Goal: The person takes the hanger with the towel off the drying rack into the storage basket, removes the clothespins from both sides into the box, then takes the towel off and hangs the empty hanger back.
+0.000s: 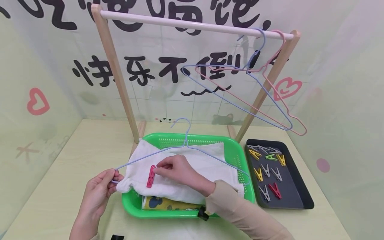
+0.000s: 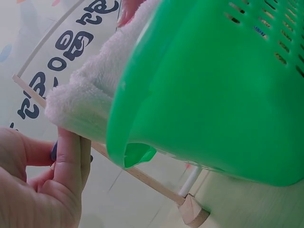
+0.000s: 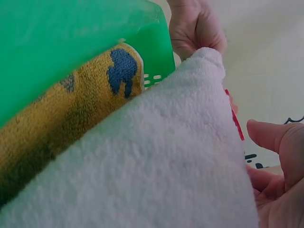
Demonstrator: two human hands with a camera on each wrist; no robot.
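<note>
My left hand pinches the left end of a light blue hanger beside the bunched corner of a white towel. In the left wrist view, that corner hangs just above my fingers. The towel lies over the green basket, with the hanger across it and its hook pointing up. A red clothespin sits on the towel's left part. My right hand is at its upper end, thumb and forefinger close by. From the right wrist, a gap shows between the thumb and the clothespin.
Under the white towel, a yellow patterned towel lies in the basket. A dark tray at right holds several clothespins. Behind stands a wooden rack with a white bar, where a blue hanger and a pink hanger hang.
</note>
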